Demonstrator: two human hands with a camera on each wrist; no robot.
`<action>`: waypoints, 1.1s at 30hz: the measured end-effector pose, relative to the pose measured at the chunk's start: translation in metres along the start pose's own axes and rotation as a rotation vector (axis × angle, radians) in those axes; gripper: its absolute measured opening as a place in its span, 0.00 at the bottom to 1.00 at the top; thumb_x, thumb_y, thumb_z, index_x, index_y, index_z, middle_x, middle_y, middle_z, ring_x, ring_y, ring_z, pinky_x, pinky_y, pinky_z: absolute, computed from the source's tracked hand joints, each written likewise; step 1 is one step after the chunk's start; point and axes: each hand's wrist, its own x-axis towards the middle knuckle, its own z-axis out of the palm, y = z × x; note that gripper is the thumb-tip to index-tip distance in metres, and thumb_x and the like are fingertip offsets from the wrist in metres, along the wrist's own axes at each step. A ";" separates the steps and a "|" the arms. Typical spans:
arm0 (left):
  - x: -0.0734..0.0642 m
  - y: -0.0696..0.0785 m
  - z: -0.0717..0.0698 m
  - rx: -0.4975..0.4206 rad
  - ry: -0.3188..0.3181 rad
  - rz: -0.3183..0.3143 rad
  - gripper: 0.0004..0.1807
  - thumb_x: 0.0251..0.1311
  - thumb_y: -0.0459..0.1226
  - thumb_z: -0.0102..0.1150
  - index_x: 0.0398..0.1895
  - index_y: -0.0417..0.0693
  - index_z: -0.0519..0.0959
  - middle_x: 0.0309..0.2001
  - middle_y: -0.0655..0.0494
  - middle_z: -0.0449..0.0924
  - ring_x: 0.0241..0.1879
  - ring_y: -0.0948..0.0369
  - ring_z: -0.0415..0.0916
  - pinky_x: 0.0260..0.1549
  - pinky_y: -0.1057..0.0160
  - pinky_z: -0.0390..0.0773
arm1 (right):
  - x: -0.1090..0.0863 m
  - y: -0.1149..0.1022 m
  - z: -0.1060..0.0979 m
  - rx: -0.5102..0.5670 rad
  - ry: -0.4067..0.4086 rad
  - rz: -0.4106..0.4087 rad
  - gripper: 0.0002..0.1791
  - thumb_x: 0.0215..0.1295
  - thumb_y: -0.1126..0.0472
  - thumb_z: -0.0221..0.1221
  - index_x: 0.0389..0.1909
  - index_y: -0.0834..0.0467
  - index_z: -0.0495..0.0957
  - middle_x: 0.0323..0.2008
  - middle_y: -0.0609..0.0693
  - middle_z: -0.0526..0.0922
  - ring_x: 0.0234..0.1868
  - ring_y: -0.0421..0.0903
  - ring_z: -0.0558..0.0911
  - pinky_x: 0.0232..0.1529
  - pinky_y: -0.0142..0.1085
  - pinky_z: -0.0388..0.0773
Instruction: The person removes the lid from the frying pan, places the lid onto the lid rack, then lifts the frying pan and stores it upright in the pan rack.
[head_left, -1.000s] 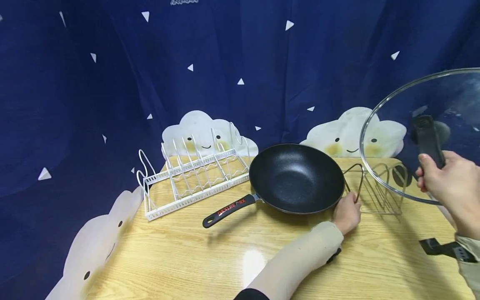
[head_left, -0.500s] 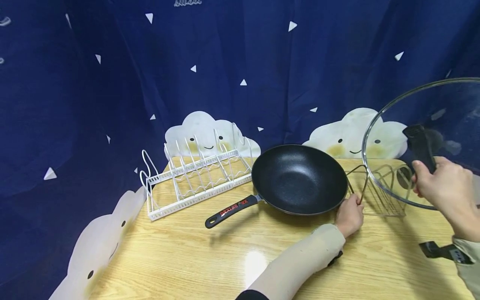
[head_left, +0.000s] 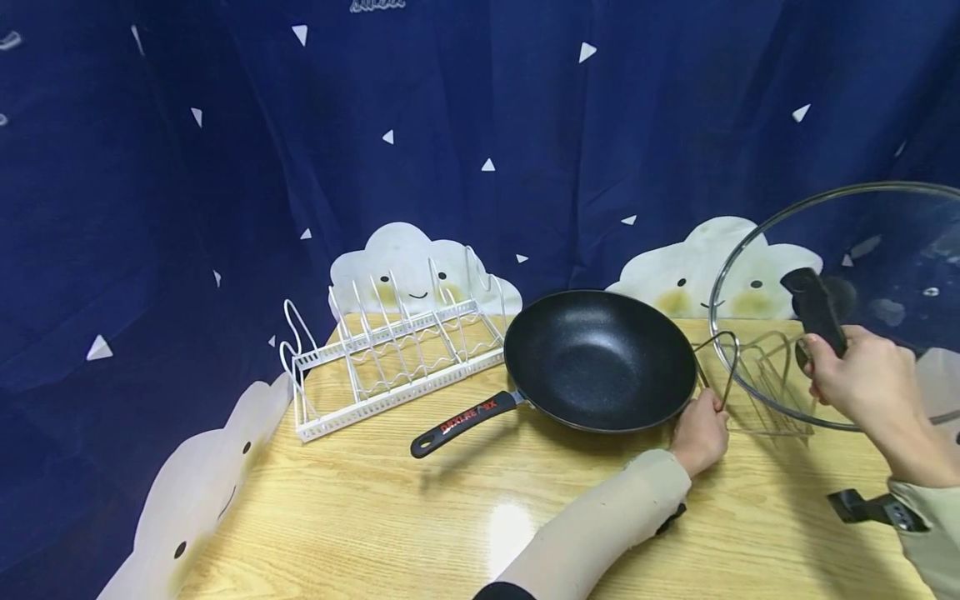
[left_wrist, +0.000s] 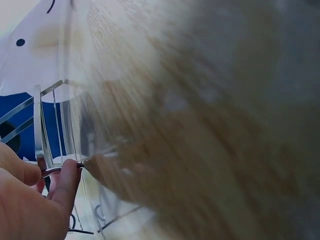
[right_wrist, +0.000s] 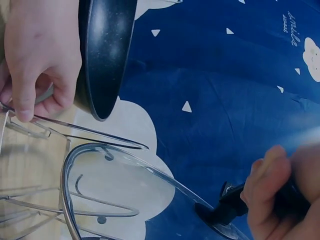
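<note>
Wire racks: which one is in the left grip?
The silver wire rack right of the round black pan: the left grip pinches its loop. The white wire rack stands unheld.

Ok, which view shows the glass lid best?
The head view: the glass lid shows its broad face there, with its black handle in the right hand, though the frame cuts off its right side. The right wrist view shows only part, nearly edge-on; in the left wrist view I can't identify it.
</note>
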 end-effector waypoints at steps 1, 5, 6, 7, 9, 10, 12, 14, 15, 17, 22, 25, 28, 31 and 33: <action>0.000 0.000 0.000 0.001 0.000 -0.001 0.07 0.61 0.40 0.59 0.31 0.59 0.70 0.24 0.69 0.68 0.23 0.72 0.66 0.21 0.73 0.65 | 0.000 0.000 0.001 0.000 -0.002 -0.003 0.21 0.73 0.55 0.42 0.30 0.68 0.72 0.04 0.43 0.72 0.19 0.57 0.78 0.34 0.59 0.69; 0.002 0.000 -0.001 -0.005 -0.008 0.002 0.07 0.61 0.39 0.59 0.31 0.59 0.70 0.24 0.69 0.67 0.23 0.71 0.66 0.21 0.73 0.64 | 0.001 0.002 0.003 -0.003 -0.019 0.000 0.21 0.73 0.54 0.43 0.32 0.69 0.71 0.04 0.44 0.72 0.26 0.66 0.78 0.36 0.62 0.67; 0.002 0.000 -0.001 -0.006 -0.009 0.003 0.07 0.61 0.39 0.59 0.31 0.59 0.70 0.24 0.69 0.67 0.23 0.71 0.65 0.20 0.73 0.64 | 0.002 0.002 0.004 -0.003 -0.026 0.004 0.21 0.73 0.54 0.43 0.33 0.70 0.71 0.04 0.44 0.72 0.25 0.66 0.78 0.35 0.61 0.67; 0.001 0.000 -0.001 -0.008 -0.013 0.004 0.07 0.62 0.39 0.59 0.31 0.59 0.69 0.24 0.69 0.67 0.23 0.71 0.65 0.20 0.73 0.64 | 0.001 0.002 0.004 -0.002 -0.026 0.004 0.21 0.73 0.54 0.43 0.32 0.68 0.71 0.05 0.43 0.72 0.20 0.62 0.77 0.31 0.58 0.68; 0.001 0.000 -0.001 -0.011 -0.016 0.005 0.08 0.62 0.39 0.58 0.31 0.59 0.69 0.23 0.68 0.67 0.22 0.71 0.65 0.20 0.73 0.64 | 0.002 0.003 0.006 -0.002 -0.039 0.010 0.20 0.73 0.53 0.43 0.33 0.68 0.70 0.05 0.43 0.72 0.19 0.60 0.77 0.27 0.56 0.68; 0.001 0.000 -0.001 -0.009 -0.018 0.006 0.08 0.62 0.39 0.58 0.30 0.59 0.68 0.23 0.68 0.66 0.22 0.71 0.65 0.20 0.73 0.64 | 0.001 0.003 0.007 -0.003 -0.044 0.010 0.20 0.72 0.54 0.43 0.33 0.69 0.70 0.05 0.43 0.72 0.20 0.61 0.78 0.27 0.56 0.68; 0.000 0.000 -0.001 -0.007 -0.021 0.013 0.09 0.62 0.39 0.58 0.30 0.58 0.68 0.23 0.68 0.66 0.22 0.71 0.65 0.19 0.73 0.63 | 0.001 0.004 0.009 -0.004 -0.058 0.013 0.21 0.73 0.53 0.43 0.35 0.71 0.69 0.05 0.43 0.72 0.25 0.66 0.78 0.29 0.57 0.68; 0.000 0.000 -0.001 -0.004 -0.025 0.021 0.09 0.63 0.39 0.58 0.30 0.58 0.67 0.23 0.68 0.65 0.22 0.71 0.64 0.20 0.73 0.63 | 0.001 0.004 0.011 -0.005 -0.074 0.012 0.23 0.73 0.53 0.43 0.38 0.73 0.69 0.05 0.44 0.72 0.37 0.73 0.76 0.35 0.62 0.67; 0.000 0.000 -0.002 0.000 -0.026 0.027 0.09 0.63 0.39 0.57 0.30 0.58 0.67 0.23 0.68 0.65 0.22 0.71 0.64 0.20 0.73 0.63 | 0.000 0.005 0.011 -0.004 -0.083 0.013 0.25 0.73 0.52 0.43 0.40 0.75 0.68 0.05 0.44 0.72 0.40 0.74 0.75 0.37 0.63 0.67; 0.000 0.000 -0.002 0.003 -0.028 0.039 0.10 0.63 0.39 0.57 0.29 0.58 0.66 0.23 0.68 0.64 0.22 0.71 0.63 0.20 0.74 0.63 | 0.000 0.005 0.013 0.002 -0.100 0.007 0.28 0.73 0.52 0.43 0.46 0.79 0.67 0.05 0.45 0.72 0.45 0.76 0.72 0.41 0.65 0.66; -0.001 0.000 -0.004 0.011 -0.025 0.060 0.11 0.63 0.38 0.57 0.28 0.56 0.65 0.22 0.67 0.64 0.22 0.71 0.64 0.20 0.74 0.63 | 0.000 0.008 0.016 0.021 -0.096 -0.040 0.29 0.73 0.52 0.43 0.47 0.80 0.67 0.05 0.44 0.73 0.42 0.76 0.74 0.39 0.63 0.67; -0.001 0.000 -0.004 0.010 -0.023 0.060 0.10 0.63 0.38 0.57 0.29 0.57 0.66 0.22 0.67 0.65 0.22 0.71 0.64 0.20 0.74 0.63 | 0.001 0.010 0.019 0.025 -0.093 -0.053 0.29 0.73 0.51 0.44 0.46 0.80 0.68 0.05 0.45 0.72 0.42 0.77 0.73 0.39 0.64 0.67; 0.000 -0.001 -0.003 0.005 -0.028 0.050 0.09 0.63 0.38 0.57 0.30 0.57 0.66 0.23 0.67 0.65 0.22 0.71 0.64 0.20 0.74 0.64 | 0.001 0.011 0.021 0.025 -0.093 -0.062 0.28 0.72 0.51 0.45 0.41 0.78 0.69 0.06 0.44 0.72 0.40 0.77 0.74 0.37 0.64 0.67; 0.001 -0.001 -0.002 0.005 -0.030 0.042 0.09 0.63 0.38 0.57 0.30 0.58 0.67 0.23 0.67 0.66 0.22 0.71 0.64 0.20 0.73 0.64 | 0.001 0.011 0.024 0.022 -0.088 -0.068 0.24 0.72 0.52 0.46 0.33 0.73 0.71 0.06 0.44 0.72 0.33 0.73 0.77 0.33 0.62 0.68; 0.001 -0.002 -0.002 0.001 -0.031 0.038 0.09 0.63 0.38 0.57 0.31 0.57 0.67 0.23 0.67 0.66 0.22 0.70 0.64 0.20 0.73 0.64 | 0.001 0.010 0.026 0.021 -0.089 -0.063 0.22 0.72 0.52 0.46 0.28 0.68 0.71 0.06 0.43 0.73 0.29 0.70 0.78 0.31 0.61 0.68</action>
